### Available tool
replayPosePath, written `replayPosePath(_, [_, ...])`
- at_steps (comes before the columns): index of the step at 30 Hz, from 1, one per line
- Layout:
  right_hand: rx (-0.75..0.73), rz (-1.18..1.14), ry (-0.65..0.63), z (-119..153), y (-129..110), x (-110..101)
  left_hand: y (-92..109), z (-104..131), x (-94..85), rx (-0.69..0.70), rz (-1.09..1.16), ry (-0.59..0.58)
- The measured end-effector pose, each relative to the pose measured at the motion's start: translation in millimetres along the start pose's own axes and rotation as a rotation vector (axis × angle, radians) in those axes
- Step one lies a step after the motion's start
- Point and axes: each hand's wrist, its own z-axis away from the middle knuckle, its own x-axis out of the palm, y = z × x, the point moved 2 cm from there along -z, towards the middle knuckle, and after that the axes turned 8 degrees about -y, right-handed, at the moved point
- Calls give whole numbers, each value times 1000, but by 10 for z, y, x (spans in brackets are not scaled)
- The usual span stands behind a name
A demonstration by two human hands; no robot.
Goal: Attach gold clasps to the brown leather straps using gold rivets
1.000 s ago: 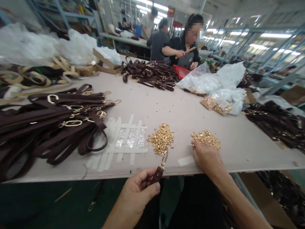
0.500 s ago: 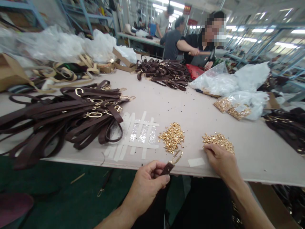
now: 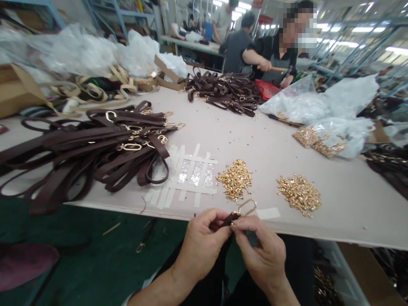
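Note:
My left hand [image 3: 205,238] is closed round the end of a dark brown leather strap [image 3: 230,219], just over the table's front edge. A gold snap hook [image 3: 247,207] sticks out from that strap end, pointing up and right. My right hand [image 3: 263,246] pinches at the strap end from the right, thumb and forefinger together on a small gold stud, mostly hidden by the fingertips. Past the hands lie two heaps of small gold metal fittings, a left heap [image 3: 236,180] and a right heap [image 3: 298,193].
Many brown straps with gold hooks [image 3: 127,144] are piled at left, more straps [image 3: 226,91] at the back. Tape strips [image 3: 196,191] hold clear film down. Plastic bags [image 3: 342,131] of gold fittings stand right. Across the table, a person [image 3: 270,55] holds a wooden-handled tool.
My right hand has left the right heap of gold fittings and come left to the strap end. My left hand still holds the strap, and the view has shifted slightly.

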Motion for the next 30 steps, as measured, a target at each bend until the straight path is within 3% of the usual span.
replayPosePath(6, [-19,20,42,19,-12,-1,44,19,-20,55,-118,20])
replayPosePath(18, [255,-143,141,200,116,106,68,46,15,145,-235,5])
replayPosePath(20, [202,-123,159,202,104,99,48,53,35,127,-194,-10])
replayPosePath(25, [-93,19,141,158,40,86,7,67,99,53,-19,14])
replayPosePath(30, [40,-172,236,208,115,134,34,78,127,61,27,19])
